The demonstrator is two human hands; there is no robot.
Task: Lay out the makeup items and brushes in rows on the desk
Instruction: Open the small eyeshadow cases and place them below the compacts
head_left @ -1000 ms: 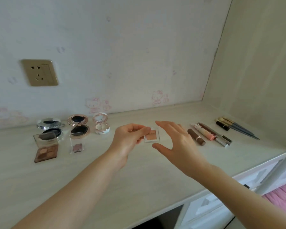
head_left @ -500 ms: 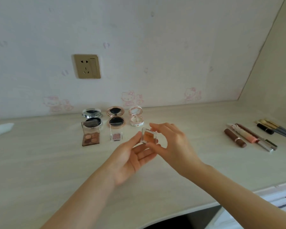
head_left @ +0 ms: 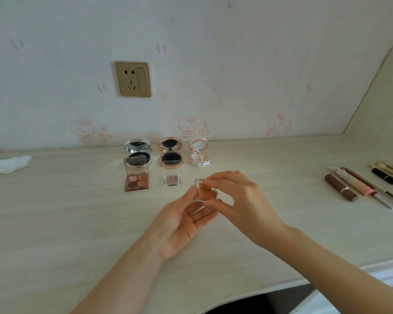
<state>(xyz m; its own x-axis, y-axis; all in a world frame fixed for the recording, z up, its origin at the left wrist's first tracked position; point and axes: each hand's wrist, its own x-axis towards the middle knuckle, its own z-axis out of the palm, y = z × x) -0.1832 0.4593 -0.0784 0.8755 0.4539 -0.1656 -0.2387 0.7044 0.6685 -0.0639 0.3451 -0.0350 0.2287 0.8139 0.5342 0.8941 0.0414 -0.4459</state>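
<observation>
Above the bench (head_left: 55,223), just in front of the laid-out compacts, both hands hold a small clear-cased orange eyeshadow pot (head_left: 205,191). The left hand (head_left: 182,220) lies palm up, its thumb against the case's left edge and its fingers loosely curled beneath; the right hand (head_left: 241,200) pinches the case from the right between thumb and fingertips. Two rows stand behind: three round compacts at the back, among them a white floral compact (head_left: 199,157), and in front a four-pan palette (head_left: 136,180) and a single glitter shadow (head_left: 172,179), lids raised. The free place appears to be right of the glitter shadow, before the white floral compact. To match its neighbours, the lid should probably be opened first, then the case set down square and level with that row, without nudging the raised lids nearby. Lip tubes (head_left: 349,185) and brushes (head_left: 390,169) lie well apart at the right.
</observation>
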